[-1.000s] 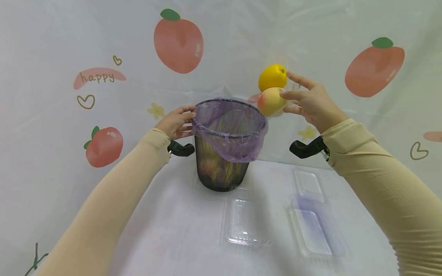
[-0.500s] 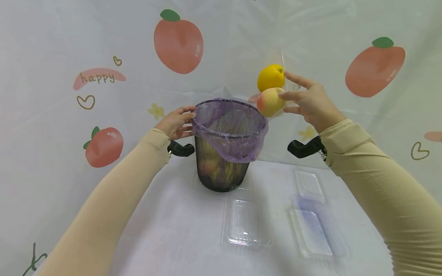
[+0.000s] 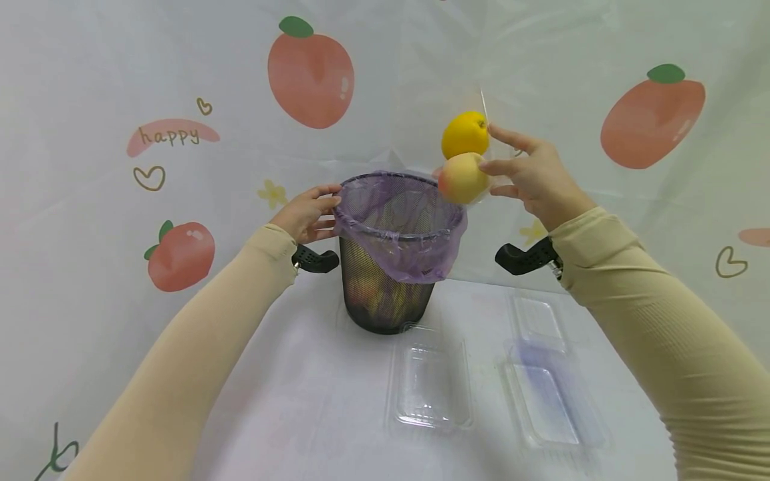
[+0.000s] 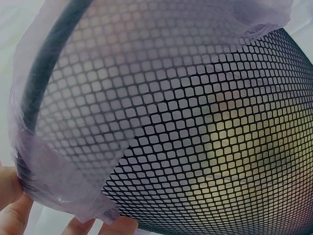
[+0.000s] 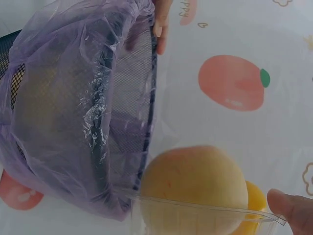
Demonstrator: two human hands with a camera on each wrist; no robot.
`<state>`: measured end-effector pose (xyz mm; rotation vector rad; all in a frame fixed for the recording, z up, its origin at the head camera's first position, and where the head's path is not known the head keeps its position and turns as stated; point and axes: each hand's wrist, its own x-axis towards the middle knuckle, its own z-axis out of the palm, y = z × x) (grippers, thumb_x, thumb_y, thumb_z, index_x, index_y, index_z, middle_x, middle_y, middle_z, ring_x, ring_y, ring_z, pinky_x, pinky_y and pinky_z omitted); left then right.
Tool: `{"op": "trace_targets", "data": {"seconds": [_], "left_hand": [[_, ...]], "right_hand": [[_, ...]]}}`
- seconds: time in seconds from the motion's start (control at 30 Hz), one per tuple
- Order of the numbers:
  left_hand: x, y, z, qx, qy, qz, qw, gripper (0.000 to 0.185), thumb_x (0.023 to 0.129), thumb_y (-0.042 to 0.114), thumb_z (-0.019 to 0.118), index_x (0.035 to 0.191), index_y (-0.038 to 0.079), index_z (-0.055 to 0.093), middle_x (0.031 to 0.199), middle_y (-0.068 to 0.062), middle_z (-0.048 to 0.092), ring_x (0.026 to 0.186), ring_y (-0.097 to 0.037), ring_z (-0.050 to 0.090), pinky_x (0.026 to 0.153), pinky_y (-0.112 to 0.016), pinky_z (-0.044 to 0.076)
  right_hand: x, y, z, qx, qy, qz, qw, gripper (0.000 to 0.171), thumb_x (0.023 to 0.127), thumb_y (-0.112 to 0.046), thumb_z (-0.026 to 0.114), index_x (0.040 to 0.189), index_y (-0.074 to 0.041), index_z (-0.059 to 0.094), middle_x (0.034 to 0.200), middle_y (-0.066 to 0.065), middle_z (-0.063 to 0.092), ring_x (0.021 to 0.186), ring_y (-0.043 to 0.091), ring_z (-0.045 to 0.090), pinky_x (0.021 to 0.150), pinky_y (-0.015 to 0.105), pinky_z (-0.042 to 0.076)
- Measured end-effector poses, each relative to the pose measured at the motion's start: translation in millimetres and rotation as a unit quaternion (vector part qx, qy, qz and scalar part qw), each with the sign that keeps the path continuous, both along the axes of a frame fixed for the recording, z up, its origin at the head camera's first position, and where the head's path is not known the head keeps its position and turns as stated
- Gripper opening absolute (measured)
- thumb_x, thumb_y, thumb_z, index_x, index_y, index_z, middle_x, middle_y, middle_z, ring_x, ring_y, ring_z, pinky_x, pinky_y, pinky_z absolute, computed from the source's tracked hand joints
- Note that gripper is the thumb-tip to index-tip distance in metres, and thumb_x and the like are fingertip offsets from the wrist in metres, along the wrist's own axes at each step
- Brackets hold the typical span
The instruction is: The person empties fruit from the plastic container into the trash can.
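A black mesh wastebasket stands on the table, lined with a purple plastic bag. At its left rim, my left hand holds the basket edge and liner with spread fingers. Right of the opening, my right hand grips a clear plastic box by its edge, tilted toward the basket. Inside that box sit a peach and a yellow-orange fruit. The peach is at the right rim of the basket in the head view. Most of the transparent box is hard to make out there.
Fruit shows through the basket's mesh. Several clear plastic boxes lie on the white table, one box in front of the basket and another box farther right. A printed fruit-pattern sheet hangs behind.
My right hand has moved slightly left, bringing the box with the peach and the yellow-orange fruit closer over the basket's right rim. The left hand and basket have stayed still.
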<state>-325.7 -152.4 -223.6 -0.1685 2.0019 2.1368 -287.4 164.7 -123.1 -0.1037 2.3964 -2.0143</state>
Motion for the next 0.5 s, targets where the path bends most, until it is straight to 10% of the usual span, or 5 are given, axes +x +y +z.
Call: {"op": "trace_targets", "data": {"seconds": [0.5], "left_hand": [[-2.0,-2.3,-1.9,-0.001,0.002,-0.002,1.0000,0.047,0.104,0.021,0.045,0.149,0.029,0.036,0.114,-0.001,0.047,0.102,-0.016,0.053,0.088,-0.030,0.050]], "right_hand": [[-2.9,2.9,-1.2,-0.075,0.015,0.016,0.997,0.069,0.091,0.001,0.062,0.145,-0.038,0.042,0.160,-0.017,-0.004,0.142,0.023,0.033,0.113,0.045,0.031]]}}
